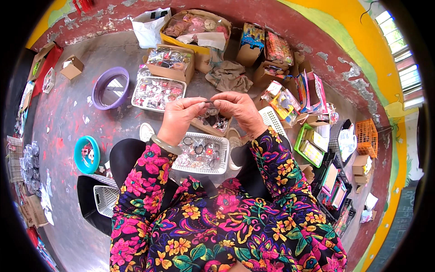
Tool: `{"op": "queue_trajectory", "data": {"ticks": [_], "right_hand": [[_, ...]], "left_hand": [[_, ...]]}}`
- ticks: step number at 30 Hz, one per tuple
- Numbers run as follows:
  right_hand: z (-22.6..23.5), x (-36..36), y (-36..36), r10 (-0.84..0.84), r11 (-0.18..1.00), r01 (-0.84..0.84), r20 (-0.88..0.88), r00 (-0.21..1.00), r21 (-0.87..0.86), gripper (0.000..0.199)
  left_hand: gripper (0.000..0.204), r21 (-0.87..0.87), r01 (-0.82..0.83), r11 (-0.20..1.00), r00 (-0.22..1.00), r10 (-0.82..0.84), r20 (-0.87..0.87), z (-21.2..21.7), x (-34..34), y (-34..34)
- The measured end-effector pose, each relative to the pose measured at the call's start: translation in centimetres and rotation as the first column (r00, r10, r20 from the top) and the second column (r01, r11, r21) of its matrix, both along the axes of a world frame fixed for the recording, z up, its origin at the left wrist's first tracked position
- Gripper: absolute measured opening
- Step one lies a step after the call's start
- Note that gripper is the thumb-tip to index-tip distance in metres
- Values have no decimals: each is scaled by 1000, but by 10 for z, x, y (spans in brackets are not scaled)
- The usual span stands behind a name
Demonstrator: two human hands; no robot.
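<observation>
a: my left grip [177,119] and my right grip [239,110] meet in front of me, fingertips pressed together on a small dark item [209,104], each pinching one end of it.

b: what is it?

a: too small to tell. it hangs between the two grips, above a cardboard box [213,123] of little trinkets.

b: and below your hands?

a: a white slotted basket [200,155] sits on my lap, holding rings and small packets in clear wrap. a pale bangle [166,145] circles my left wrist, and my sleeves are dark with bright flowers.

b: what lies further out?

a: on the floor, a white tray [158,93] of wrapped bits, with another cardboard carton [171,63] just behind it. a purple hoop [110,87] lies to their left, and a blue round dish [87,154] nearer my left knee. an orange crate [366,137] stands well off to my right, near a green tray [311,146].
</observation>
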State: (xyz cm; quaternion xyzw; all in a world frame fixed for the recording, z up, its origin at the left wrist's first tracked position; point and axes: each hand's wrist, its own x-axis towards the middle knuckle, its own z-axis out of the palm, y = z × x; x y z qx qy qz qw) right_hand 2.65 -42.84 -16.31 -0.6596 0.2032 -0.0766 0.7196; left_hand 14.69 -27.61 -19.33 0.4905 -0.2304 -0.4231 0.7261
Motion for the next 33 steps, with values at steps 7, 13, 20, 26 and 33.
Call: {"op": "queue_trajectory", "data": {"ticks": [7,13,20,26,33], "right_hand": [[-6,-1,-1,-34,989,42,52,998,-143,21],[-3,0,0,-35,984,44,59,998,-173,16],[-10,-1,-2,-48,919,117,187,981,-378,14],[-14,4,0,150,695,82,256,955,-715,7],[-8,1,5,240,677,-27,186,953,-735,8]], "left_hand": [[19,-4,23,1000,1000,-23,-16,3,-2,-2],[22,-9,49,999,998,-49,-35,1,-1,-2],[25,-31,11,999,1000,-10,5,12,-4,-2],[29,69,1,998,898,-32,438,0,-3,-2],[14,278,-73,958,649,-166,743,4,-3,-1]]}}
